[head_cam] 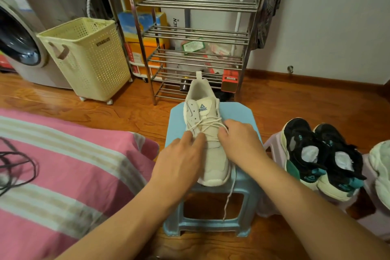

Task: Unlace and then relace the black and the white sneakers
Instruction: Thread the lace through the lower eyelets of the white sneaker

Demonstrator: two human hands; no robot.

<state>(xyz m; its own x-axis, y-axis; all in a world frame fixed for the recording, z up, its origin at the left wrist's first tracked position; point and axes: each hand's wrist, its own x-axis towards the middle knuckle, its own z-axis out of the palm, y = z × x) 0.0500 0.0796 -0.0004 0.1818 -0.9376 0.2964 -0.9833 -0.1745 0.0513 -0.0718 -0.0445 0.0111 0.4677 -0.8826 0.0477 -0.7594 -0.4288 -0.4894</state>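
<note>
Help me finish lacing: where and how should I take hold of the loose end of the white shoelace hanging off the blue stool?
Pinch the loose white lace end partway up its free hanging stretch, coming from the right of the cream white sneaker. It dangles clear over the blue plastic stool front edge below the right hand, with nothing touching it there.

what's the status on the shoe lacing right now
Left hand and right hand both pinching the lace on the white sneaker. Sneaker on the blue stool, loose lace end hanging over the front. Black sneakers untouched on the right. Nothing in the way.
</note>
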